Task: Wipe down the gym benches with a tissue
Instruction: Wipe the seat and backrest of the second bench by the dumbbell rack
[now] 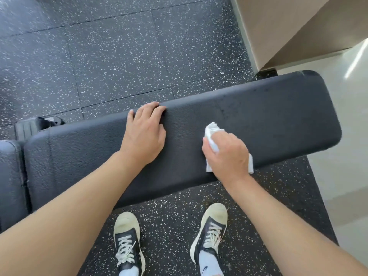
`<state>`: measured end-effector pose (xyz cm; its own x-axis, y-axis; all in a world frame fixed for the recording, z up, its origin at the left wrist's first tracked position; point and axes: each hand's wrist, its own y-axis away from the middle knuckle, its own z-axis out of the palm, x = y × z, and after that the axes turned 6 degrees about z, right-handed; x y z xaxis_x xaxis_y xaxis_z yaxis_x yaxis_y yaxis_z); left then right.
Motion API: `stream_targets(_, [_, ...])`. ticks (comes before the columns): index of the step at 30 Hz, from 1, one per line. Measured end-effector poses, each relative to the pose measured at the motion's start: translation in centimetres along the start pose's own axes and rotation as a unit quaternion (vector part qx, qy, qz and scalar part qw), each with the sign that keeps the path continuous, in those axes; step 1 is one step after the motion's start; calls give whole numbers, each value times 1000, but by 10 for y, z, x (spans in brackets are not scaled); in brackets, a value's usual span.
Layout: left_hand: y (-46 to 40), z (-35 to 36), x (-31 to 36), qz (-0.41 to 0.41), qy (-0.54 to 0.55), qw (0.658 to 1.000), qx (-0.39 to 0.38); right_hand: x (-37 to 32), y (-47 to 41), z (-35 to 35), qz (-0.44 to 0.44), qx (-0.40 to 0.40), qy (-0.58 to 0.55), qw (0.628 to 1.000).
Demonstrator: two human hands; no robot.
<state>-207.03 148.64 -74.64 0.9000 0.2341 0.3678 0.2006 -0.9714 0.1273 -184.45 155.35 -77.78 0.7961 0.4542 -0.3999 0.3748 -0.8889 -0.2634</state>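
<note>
The right hand point(227, 154) is curled round a crumpled white tissue point(212, 134), pressing it onto the bench point(268, 116) near the bench's near edge, somewhat right of its middle; one end of the tissue sticks out past the knuckles toward the far edge, another corner hangs out by the wrist at the near edge. The left hand point(144, 132) holds nothing: its palm lies flat on the pad left of the tissue, and its fingertips hook over the far edge, apparently bracing the bench. To do this wipe well, I would keep the tissue bunched flat under the palm, press evenly, and run long overlapping strokes along the pad out to the rounded right-hand end, where faint dull speckles show, then along the edges. The pad is dark, pebble-grained upholstery, long and narrow with rounded corners, soft enough to drag on thin paper, so a light steady pace should spare the tissue from tearing. A second pad point(10, 176) adjoins at the left. Below lies black speckled rubber flooring point(99, 56).
</note>
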Motion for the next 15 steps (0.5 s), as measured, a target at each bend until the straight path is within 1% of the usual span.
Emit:
stream_targets(5, [-35, 16, 34, 19, -19, 1000, -16, -26, 67, -3, -61, -64, -25, 996])
stream_targets(7, [-47, 23, 46, 17, -35, 999, -19, -22, 74, -7, -79, -75, -33, 993])
stream_targets(9, [-57, 33, 59, -5, -50, 999, -15, -4, 63, -16, -76, -70, -26, 994])
stream_targets(11, [-63, 46, 73, -46, -59, 997, 5, 29, 44, -27, -27, -35, -12, 999])
stream_targets(13, [-65, 58, 81, -79, -62, 994, 35, 73, 24, -41, 58, 4, 8, 998])
stream_targets(15, [-64, 67, 81, -90, -64, 992, 63, 108, 9, -56, 155, 27, 17, 987])
